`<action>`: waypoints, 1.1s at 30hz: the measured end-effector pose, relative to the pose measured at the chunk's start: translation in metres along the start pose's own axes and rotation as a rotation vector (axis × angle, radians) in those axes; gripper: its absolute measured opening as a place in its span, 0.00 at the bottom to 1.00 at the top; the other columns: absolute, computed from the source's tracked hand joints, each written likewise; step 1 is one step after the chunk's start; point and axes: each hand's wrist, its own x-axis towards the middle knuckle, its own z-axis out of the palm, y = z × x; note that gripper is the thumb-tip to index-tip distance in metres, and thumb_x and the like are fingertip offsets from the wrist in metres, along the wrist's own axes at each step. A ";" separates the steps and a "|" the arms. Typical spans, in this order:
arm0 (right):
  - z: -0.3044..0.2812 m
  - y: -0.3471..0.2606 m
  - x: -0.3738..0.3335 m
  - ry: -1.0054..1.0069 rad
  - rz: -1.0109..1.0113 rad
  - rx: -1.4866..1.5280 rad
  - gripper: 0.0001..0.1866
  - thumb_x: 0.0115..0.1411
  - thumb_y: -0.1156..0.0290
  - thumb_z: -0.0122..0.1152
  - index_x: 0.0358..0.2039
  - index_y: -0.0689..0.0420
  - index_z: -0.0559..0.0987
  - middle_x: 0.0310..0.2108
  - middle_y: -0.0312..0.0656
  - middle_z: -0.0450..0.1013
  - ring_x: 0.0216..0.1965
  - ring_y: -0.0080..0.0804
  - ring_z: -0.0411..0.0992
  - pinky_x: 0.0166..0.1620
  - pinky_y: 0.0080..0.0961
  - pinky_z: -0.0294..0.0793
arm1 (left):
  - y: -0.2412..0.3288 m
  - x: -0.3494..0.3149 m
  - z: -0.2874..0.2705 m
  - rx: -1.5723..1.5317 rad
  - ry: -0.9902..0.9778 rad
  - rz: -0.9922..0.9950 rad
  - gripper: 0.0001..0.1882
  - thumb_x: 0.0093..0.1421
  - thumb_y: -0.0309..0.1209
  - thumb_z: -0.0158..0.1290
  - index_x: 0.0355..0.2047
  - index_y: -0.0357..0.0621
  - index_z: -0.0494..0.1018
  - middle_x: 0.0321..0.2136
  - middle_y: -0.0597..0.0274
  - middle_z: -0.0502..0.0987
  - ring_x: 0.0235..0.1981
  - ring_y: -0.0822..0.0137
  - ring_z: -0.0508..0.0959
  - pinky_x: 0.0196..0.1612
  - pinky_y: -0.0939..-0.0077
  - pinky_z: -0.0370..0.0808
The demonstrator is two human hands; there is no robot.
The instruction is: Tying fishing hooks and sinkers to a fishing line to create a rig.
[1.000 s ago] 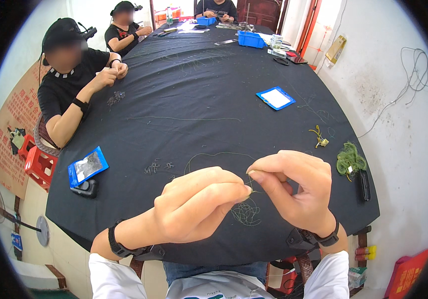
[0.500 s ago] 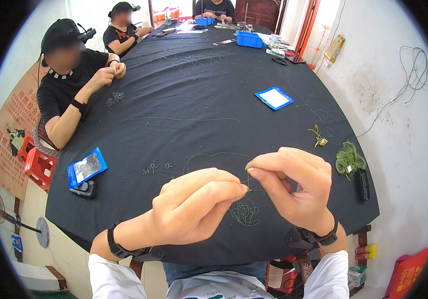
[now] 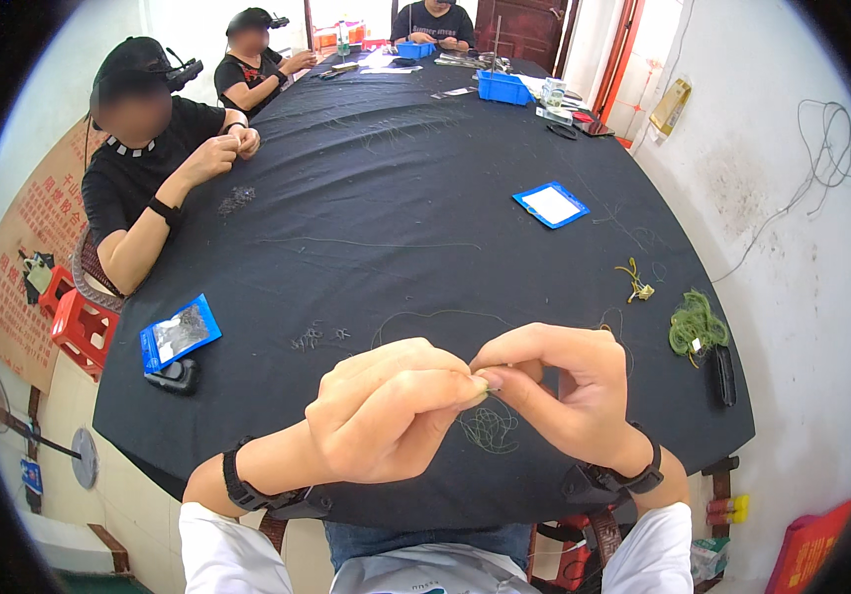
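Pinching a short greenish strand (image 3: 488,394), thumb to forefinger: left hand (image 3: 386,408) and right hand (image 3: 579,391), fingertips meeting over the far edge of a coil of thin green line (image 3: 490,431).

Coil: one, loosely tangled, seemingly on the black-covered counter (image 3: 425,277). Judged very light, soft, limp, possibly slippery and quick to snarl; best taken by a free end, close to the tip, between finger pads.

Hands: two, nearly closed, no gap visible between the pinching tips. Anything further held there is covered; whether the strand joins the coil cannot be told.

Left of the coil and beyond it: small dark hook-like pieces (image 3: 308,339), in a loose cluster; farther left, a blue packet (image 3: 183,332) overlapping a black device (image 3: 173,377).

Right of the coil: a green skein (image 3: 695,325), with a black case (image 3: 723,376) just beside it; yellow ties (image 3: 635,282) farther back.

Well beyond the coil: a blue-edged white packet (image 3: 552,205), then a blue bin (image 3: 504,87).
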 end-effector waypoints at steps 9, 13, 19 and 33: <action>0.002 -0.002 -0.001 -0.003 -0.139 -0.136 0.06 0.47 0.80 0.63 0.28 0.61 0.79 0.16 0.38 0.70 0.13 0.20 0.62 0.17 0.18 0.59 | 0.000 0.000 0.003 0.005 0.084 -0.019 0.11 0.44 0.09 0.53 0.29 0.28 0.71 0.22 0.50 0.74 0.20 0.62 0.76 0.22 0.77 0.73; 0.007 -0.003 -0.006 0.100 -0.476 -0.498 0.12 0.37 0.81 0.64 0.28 0.61 0.80 0.12 0.34 0.62 0.13 0.21 0.60 0.15 0.19 0.57 | -0.001 0.000 0.005 0.037 0.092 -0.031 0.11 0.43 0.09 0.53 0.29 0.27 0.71 0.22 0.50 0.74 0.20 0.62 0.76 0.23 0.77 0.73; -0.006 -0.015 -0.006 0.116 -0.641 -0.728 0.18 0.30 0.75 0.59 0.28 0.63 0.80 0.12 0.29 0.58 0.13 0.20 0.59 0.15 0.17 0.56 | -0.003 0.002 0.004 0.091 0.002 0.038 0.12 0.45 0.08 0.52 0.31 0.31 0.70 0.23 0.50 0.75 0.20 0.64 0.75 0.22 0.77 0.73; -0.002 -0.006 -0.001 0.026 -0.135 -0.133 0.06 0.46 0.81 0.64 0.27 0.59 0.79 0.15 0.37 0.69 0.13 0.24 0.63 0.17 0.18 0.58 | 0.005 0.002 0.002 -0.088 0.030 -0.018 0.13 0.42 0.08 0.55 0.30 0.28 0.71 0.22 0.49 0.74 0.19 0.60 0.75 0.22 0.75 0.73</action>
